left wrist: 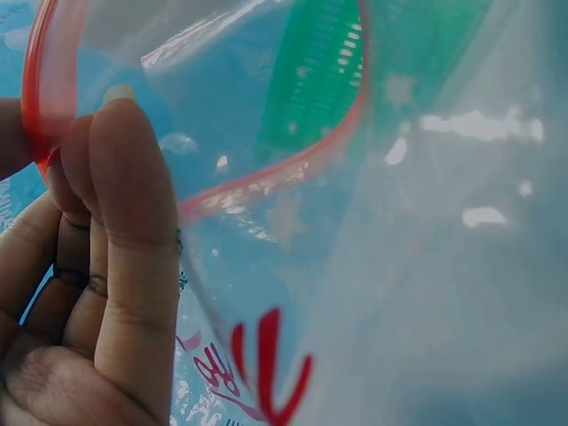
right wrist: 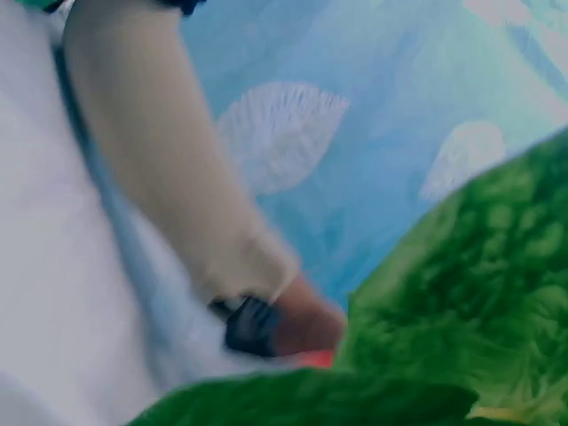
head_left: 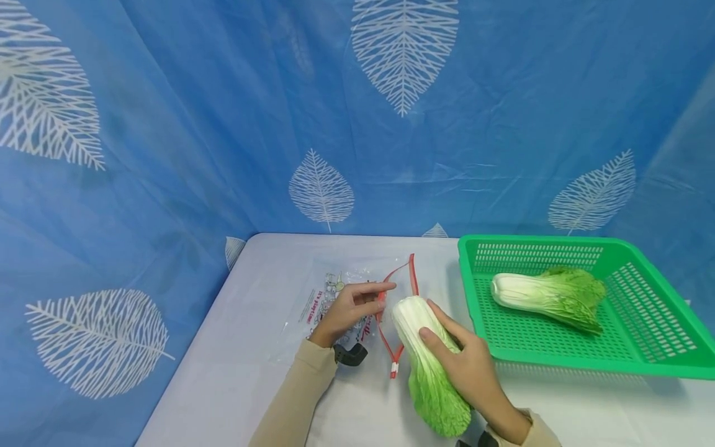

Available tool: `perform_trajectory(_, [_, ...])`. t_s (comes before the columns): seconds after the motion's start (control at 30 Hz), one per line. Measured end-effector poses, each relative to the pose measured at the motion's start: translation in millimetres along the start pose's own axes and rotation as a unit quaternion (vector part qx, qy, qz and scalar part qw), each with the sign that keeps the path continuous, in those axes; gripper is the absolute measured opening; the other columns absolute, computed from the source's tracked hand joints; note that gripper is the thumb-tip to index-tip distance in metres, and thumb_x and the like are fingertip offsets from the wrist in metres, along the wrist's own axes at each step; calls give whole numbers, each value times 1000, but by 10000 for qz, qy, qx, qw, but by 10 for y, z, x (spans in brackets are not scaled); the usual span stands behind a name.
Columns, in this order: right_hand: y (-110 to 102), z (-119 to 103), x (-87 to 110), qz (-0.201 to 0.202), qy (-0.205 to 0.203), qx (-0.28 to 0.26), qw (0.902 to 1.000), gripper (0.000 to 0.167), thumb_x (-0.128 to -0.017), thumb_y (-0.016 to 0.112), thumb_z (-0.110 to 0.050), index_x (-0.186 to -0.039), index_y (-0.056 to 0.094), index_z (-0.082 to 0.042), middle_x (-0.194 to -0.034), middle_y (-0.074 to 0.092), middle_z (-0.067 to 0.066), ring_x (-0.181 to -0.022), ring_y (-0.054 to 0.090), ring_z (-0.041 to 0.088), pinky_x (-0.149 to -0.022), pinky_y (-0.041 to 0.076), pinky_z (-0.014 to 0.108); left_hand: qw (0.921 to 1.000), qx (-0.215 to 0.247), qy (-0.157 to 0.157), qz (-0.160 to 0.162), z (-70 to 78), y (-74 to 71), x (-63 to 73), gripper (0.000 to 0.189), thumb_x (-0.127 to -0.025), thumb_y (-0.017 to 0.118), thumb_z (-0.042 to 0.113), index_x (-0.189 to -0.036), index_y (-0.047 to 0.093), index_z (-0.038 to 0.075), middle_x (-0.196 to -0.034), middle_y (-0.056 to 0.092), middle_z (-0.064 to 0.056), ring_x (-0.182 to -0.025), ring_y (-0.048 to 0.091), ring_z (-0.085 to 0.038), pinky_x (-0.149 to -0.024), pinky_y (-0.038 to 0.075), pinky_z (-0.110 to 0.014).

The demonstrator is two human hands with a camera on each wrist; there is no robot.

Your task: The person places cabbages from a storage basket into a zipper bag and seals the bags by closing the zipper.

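Observation:
My left hand (head_left: 347,308) pinches the red zip edge (left wrist: 35,89) of a clear plastic zip bag (head_left: 313,305) with red print. The bag lies on the table, its mouth spread into a loop, and a white slider (head_left: 395,367) sits at the near end of the zip. My right hand (head_left: 472,372) grips a Chinese cabbage (head_left: 427,372) by its side, white base toward the bag mouth and green leaves toward me. The base is beside the opening; whether it is inside cannot be told. In the right wrist view, cabbage leaves (right wrist: 479,293) hide the fingers.
A green plastic basket (head_left: 592,367) stands at the right of the white table (head_left: 206,372), with another Chinese cabbage (head_left: 547,298) lying in it. Behind and to the left hangs a blue curtain (head_left: 251,124) with white leaf shapes.

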State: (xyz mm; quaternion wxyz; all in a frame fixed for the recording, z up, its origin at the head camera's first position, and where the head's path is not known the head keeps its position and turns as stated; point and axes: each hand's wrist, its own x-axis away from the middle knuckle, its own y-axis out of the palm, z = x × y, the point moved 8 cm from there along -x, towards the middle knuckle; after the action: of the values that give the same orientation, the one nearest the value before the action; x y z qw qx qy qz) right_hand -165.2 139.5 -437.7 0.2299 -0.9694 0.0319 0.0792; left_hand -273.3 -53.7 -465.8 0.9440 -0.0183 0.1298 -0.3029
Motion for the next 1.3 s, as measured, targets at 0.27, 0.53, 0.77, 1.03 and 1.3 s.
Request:
perform_trajectory(0.27, [128, 164, -29, 22, -136, 411, 9991, 58, -94, 73, -48, -148, 57, -33, -140, 60, -1, -117, 64, 19, -82, 57, 32, 9998, 206, 32, -1, 34, -8, -26, 40, -98, 65, 5, -136, 62, -6, -95, 65, -8, -76, 58, -17, -70, 51, -34])
perform_trajectory(0.53, [312, 214, -70, -356, -817, 1760, 9804, 67, -90, 70, -60, -147, 59, -26, -132, 67, 3, -117, 66, 23, -90, 56, 48, 9995, 311, -7, -67, -44, 41, -25, 40, -97, 66, 2, -135, 62, -7, -110, 67, -20, -79, 59, -12, -71, 52, -30])
perform_trajectory(0.77, [403, 258, -52, -480, -1052, 2288, 9666, 75, -90, 68, -63, -153, 51, -25, -128, 64, 5, -109, 65, 26, -86, 54, 52, 9999, 39, 102, -78, -53, 45, -16, 38, -98, 64, 0, -136, 64, -3, -130, 59, -34, -84, 59, -12, -74, 54, -31])
perform_trajectory(1.03, [255, 230, 226, -376, -1041, 2339, 9659, 103, -79, 78, -65, -162, 32, -24, -150, 48, 8, -128, 54, 34, -97, 46, 63, 9999, 71, 27, -143, -51, 57, -15, 39, -98, 65, 0, -136, 63, -5, -137, 56, -33, -87, 60, -11, -76, 54, -26])
perform_trajectory(1.3, [231, 391, 527, 18, -1579, 2342, 9593, 104, -76, 85, -58, -162, 34, -25, -150, 47, 6, -129, 51, 31, -96, 46, 59, 9999, -30, 4, -163, -89, 77, -34, 39, -97, 66, 1, -136, 64, -3, -129, 59, -35, -82, 58, -12, -73, 54, -34])
